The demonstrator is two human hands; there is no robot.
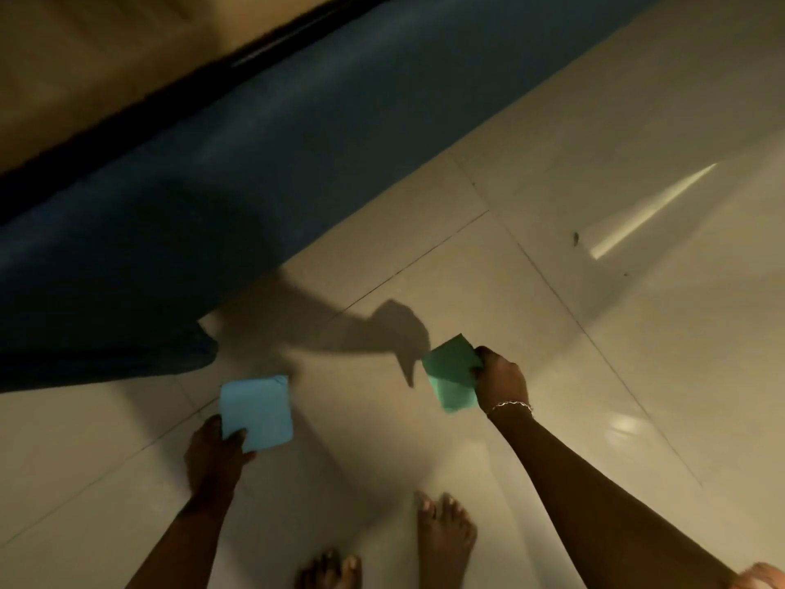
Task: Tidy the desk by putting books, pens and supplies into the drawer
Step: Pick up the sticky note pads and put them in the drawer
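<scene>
the left hand grips a light blue square pad of paper notes by its near corner, thumb curled over the top face and the fingers hidden beneath it. the right hand pinches a green square pad of paper notes by its right edge, fingers curled round it, and the pad tilts with one corner pointing up. the two hands are well apart, each clamped on its own pad, both held out over a glossy cream tiled floor – neither pad touches the other. a thin silver chain bracelet sits on the right wrist. below the arms two bare feet stand on the tiles. a broad dark blue fabric-covered edge runs slantwise across the upper left, and beyond it lies a tan wooden surface, blurred. the shadow of an arm and a pad falls on the floor between the blue fabric and the green pad, and a bright streak of reflected light shows on the tiles at the right.
</scene>
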